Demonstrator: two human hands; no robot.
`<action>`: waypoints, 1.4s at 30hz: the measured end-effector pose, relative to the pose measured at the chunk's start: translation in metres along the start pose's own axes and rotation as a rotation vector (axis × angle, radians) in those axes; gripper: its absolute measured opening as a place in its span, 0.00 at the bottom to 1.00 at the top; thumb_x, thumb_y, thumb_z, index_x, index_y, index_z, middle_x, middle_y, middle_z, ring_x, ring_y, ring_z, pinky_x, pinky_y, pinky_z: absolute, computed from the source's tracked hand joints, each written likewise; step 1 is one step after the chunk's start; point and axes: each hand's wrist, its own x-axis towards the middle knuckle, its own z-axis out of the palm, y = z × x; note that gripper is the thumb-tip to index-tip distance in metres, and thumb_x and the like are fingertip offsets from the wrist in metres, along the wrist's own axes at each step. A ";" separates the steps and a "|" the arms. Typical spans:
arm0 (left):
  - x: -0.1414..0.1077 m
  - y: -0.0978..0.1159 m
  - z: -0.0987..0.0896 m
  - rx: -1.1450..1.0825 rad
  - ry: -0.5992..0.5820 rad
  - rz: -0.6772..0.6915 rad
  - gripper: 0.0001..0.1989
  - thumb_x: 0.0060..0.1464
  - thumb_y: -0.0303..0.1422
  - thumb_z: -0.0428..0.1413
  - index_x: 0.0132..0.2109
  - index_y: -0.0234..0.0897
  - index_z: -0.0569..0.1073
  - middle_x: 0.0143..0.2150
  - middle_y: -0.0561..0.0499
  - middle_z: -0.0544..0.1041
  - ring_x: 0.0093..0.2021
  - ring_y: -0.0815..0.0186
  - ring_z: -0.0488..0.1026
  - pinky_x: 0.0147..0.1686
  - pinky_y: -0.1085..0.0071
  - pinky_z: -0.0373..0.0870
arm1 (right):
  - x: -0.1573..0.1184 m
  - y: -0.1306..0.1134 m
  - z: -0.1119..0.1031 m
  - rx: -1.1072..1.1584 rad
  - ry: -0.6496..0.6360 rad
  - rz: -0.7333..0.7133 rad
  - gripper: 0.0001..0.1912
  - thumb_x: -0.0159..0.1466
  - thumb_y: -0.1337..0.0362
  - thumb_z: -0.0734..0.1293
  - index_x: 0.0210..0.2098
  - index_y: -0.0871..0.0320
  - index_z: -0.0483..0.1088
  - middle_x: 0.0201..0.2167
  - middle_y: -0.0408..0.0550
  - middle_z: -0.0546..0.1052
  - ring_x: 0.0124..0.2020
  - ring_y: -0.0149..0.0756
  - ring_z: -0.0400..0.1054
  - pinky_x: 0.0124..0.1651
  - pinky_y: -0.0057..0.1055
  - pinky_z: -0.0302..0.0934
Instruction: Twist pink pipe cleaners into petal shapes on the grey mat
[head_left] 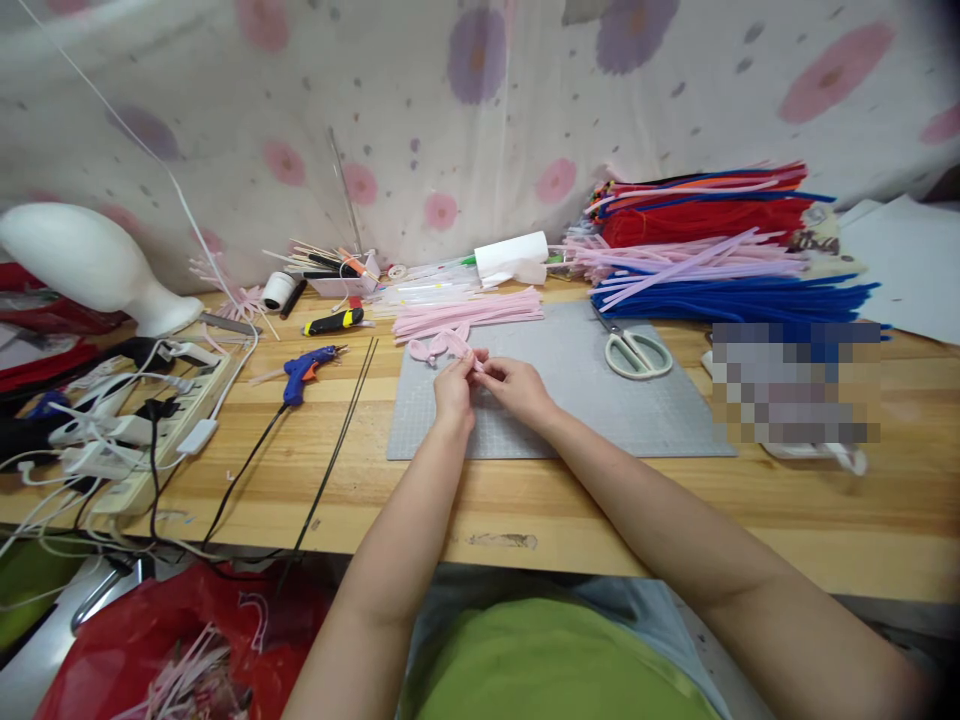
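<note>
My left hand (456, 390) and my right hand (516, 388) meet over the grey cutting mat (585, 420). Both are closed, fingertips pinching a pink pipe cleaner (431, 348) between them. Its bent, looped part sticks out to the left past my left hand, and the piece under my fingers is mostly hidden. Just behind my hands lies a bundle of straight pink pipe cleaners (472, 316). Scissors with pale green handles (637, 355) rest on the mat, to the right of my right hand.
A blue hot glue gun (304, 375), two thin dark rods (337, 445) and a yellow-black utility knife (332, 321) lie left. Farther left are a cabled power strip (169, 430) and a white foam head (97, 260). Blue pipe cleaners (735, 297) and red ones (697, 220) pile up back right.
</note>
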 end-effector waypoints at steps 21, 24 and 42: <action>-0.008 0.000 0.007 0.250 -0.151 0.156 0.13 0.40 0.40 0.57 0.24 0.32 0.72 0.24 0.51 0.72 0.28 0.70 0.70 0.29 0.73 0.67 | 0.016 -0.005 -0.030 0.402 0.124 0.062 0.08 0.49 0.67 0.58 0.15 0.59 0.61 0.16 0.40 0.64 0.23 0.27 0.57 0.29 0.26 0.51; -0.010 0.002 0.007 0.251 -0.215 0.114 0.15 0.38 0.42 0.58 0.25 0.31 0.72 0.23 0.51 0.71 0.27 0.69 0.71 0.28 0.72 0.68 | 0.018 -0.004 -0.032 0.595 0.079 0.167 0.07 0.47 0.67 0.59 0.14 0.59 0.59 0.13 0.37 0.59 0.18 0.24 0.50 0.24 0.24 0.46; -0.006 -0.001 0.004 0.335 -0.363 0.071 0.16 0.39 0.43 0.57 0.26 0.31 0.71 0.24 0.51 0.71 0.27 0.71 0.69 0.27 0.73 0.69 | 0.015 -0.003 -0.043 0.664 -0.074 0.197 0.12 0.50 0.56 0.65 0.25 0.59 0.65 0.16 0.36 0.63 0.17 0.22 0.53 0.20 0.23 0.43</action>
